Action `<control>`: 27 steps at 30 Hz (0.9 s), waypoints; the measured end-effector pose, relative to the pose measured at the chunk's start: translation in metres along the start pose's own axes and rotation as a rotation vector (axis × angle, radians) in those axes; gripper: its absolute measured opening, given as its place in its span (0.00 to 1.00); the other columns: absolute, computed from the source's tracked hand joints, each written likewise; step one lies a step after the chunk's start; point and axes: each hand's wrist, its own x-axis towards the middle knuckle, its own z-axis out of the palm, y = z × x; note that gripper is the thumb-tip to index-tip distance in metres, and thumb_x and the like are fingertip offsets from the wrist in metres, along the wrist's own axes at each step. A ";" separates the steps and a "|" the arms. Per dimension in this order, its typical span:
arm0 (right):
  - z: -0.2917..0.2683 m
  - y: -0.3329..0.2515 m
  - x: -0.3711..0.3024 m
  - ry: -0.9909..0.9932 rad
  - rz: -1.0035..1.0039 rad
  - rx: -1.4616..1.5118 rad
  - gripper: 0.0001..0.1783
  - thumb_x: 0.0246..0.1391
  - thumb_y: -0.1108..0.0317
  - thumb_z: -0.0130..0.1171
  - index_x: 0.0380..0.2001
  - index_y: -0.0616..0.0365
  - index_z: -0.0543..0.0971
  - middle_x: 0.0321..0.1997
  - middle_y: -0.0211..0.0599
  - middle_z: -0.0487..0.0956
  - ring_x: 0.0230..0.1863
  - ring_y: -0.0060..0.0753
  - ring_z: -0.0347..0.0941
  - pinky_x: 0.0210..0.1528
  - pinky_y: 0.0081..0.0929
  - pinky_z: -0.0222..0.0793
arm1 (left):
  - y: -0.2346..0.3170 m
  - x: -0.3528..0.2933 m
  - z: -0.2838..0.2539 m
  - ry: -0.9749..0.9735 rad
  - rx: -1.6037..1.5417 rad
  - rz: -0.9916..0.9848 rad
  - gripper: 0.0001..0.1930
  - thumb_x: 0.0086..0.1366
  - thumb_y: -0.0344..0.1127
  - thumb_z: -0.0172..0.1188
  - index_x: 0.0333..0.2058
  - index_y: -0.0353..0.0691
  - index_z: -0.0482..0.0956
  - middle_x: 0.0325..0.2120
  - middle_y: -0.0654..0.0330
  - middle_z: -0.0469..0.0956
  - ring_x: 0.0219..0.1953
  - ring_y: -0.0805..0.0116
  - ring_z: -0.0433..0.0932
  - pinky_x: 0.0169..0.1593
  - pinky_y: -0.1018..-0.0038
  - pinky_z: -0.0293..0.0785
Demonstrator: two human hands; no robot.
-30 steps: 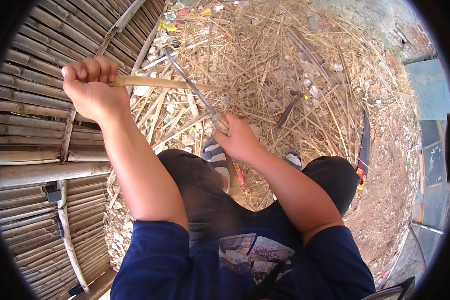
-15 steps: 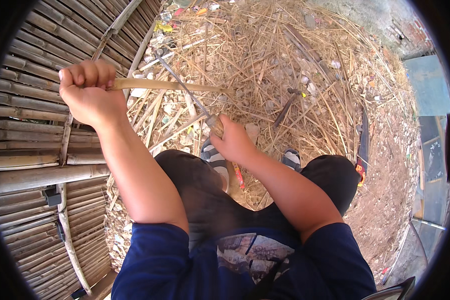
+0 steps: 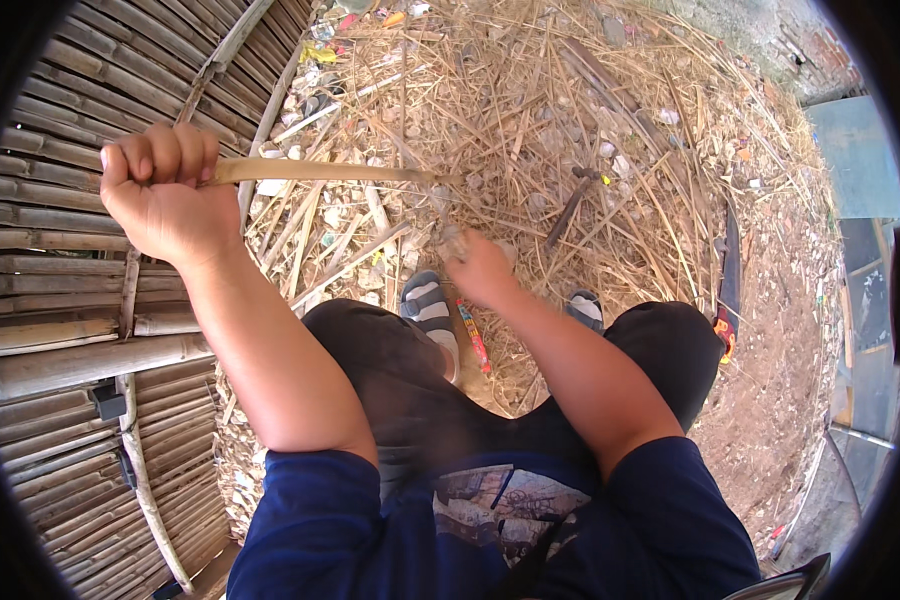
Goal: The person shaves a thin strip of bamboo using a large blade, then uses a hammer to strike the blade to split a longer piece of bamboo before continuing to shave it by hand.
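Clenching one end of a bamboo strip [image 3: 320, 171], the left hand [image 3: 165, 190] stays fisted; the right hand [image 3: 478, 268], blurred, grips near the strip's other end, its hold unclear.

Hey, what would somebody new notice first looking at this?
Probably the left hand, raised at upper left and fisted around a long pale bamboo strip that runs right toward the right hand, low over the straw-littered ground. A wall of bamboo poles fills the left, and a long blade with an orange handle lies at right.
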 end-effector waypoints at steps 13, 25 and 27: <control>-0.031 -0.091 -0.008 -0.153 -0.130 0.257 0.18 0.50 0.63 0.61 0.42 0.61 0.73 0.32 0.53 0.80 0.37 0.55 0.79 0.39 0.45 0.72 | -0.003 -0.010 0.013 0.070 0.091 0.078 0.15 0.67 0.41 0.45 0.22 0.46 0.57 0.14 0.67 0.50 0.17 0.74 0.45 0.23 0.73 0.45; -0.016 -0.054 0.010 -0.158 -0.012 0.304 0.17 0.50 0.62 0.64 0.39 0.61 0.76 0.28 0.46 0.78 0.31 0.43 0.77 0.36 0.37 0.71 | 0.024 -0.017 0.031 0.041 0.199 0.175 0.14 0.69 0.38 0.39 0.21 0.47 0.56 0.13 0.67 0.49 0.16 0.75 0.47 0.21 0.73 0.47; -0.027 -0.079 0.005 -0.237 -0.077 0.358 0.16 0.50 0.63 0.64 0.39 0.60 0.75 0.28 0.45 0.78 0.29 0.42 0.76 0.34 0.37 0.70 | 0.034 -0.020 0.035 0.108 0.237 0.175 0.15 0.68 0.36 0.40 0.20 0.47 0.54 0.14 0.68 0.47 0.16 0.74 0.45 0.23 0.72 0.46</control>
